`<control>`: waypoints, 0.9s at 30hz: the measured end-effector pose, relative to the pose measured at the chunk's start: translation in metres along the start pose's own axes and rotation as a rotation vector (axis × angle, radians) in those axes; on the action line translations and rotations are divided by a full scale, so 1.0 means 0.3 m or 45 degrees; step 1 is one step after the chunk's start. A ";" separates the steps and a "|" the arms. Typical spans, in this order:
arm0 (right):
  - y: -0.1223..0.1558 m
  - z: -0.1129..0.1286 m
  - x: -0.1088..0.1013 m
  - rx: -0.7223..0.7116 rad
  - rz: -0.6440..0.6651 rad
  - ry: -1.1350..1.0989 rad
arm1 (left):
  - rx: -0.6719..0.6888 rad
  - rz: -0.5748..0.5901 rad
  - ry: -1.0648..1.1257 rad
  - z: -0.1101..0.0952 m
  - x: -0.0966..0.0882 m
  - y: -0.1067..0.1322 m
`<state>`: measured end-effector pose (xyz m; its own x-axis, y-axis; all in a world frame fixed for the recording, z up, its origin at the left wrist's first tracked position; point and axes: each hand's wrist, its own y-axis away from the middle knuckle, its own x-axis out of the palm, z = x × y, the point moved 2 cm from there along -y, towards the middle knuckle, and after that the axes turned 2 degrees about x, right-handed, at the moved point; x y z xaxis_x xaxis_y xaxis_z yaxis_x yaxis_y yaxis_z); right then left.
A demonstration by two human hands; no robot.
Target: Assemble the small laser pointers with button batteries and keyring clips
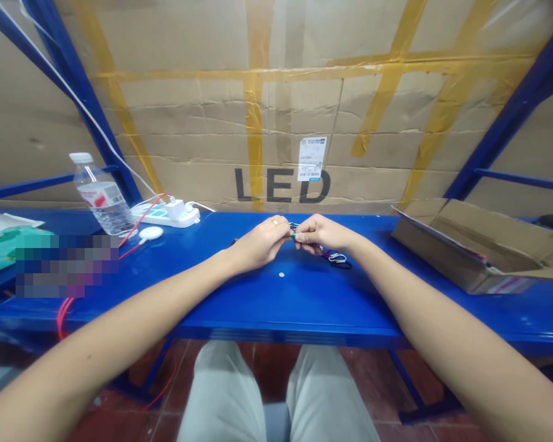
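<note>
My left hand and my right hand meet over the middle of the blue table, fingertips together. Both pinch a small bundle of coloured wires with a green bit showing between the fingers. The rest of the bundle trails under my right hand, ending in small metal loops and a dark cord on the table. A ring sits on a finger of my left hand. What exactly the wires join to is too small to tell.
A plastic water bottle stands at the left, next to a white power strip with a charger, a white puck and a red cable. An open cardboard box lies at the right. Cardboard marked LED lines the back.
</note>
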<state>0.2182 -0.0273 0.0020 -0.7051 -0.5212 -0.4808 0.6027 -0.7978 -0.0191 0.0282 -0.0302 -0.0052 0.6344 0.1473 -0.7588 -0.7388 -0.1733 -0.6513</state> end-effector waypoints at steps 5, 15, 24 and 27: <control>-0.012 -0.040 0.005 0.053 0.166 -0.481 | 0.126 -0.027 -0.185 -0.013 -0.002 -0.005; -0.035 -0.068 0.003 0.063 0.452 -0.906 | 0.259 -0.050 -0.454 -0.035 -0.016 -0.011; 0.009 0.010 -0.008 0.111 0.081 -0.344 | -0.048 -0.117 0.056 -0.021 -0.014 -0.013; 0.019 0.041 -0.005 0.080 -0.014 -0.081 | -0.290 -0.065 0.127 -0.017 -0.015 -0.014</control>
<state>0.2182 -0.0349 0.0135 -0.7351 -0.5291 -0.4239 0.5717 -0.8198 0.0319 0.0295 -0.0350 0.0010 0.6975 0.0669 -0.7135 -0.6417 -0.3850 -0.6634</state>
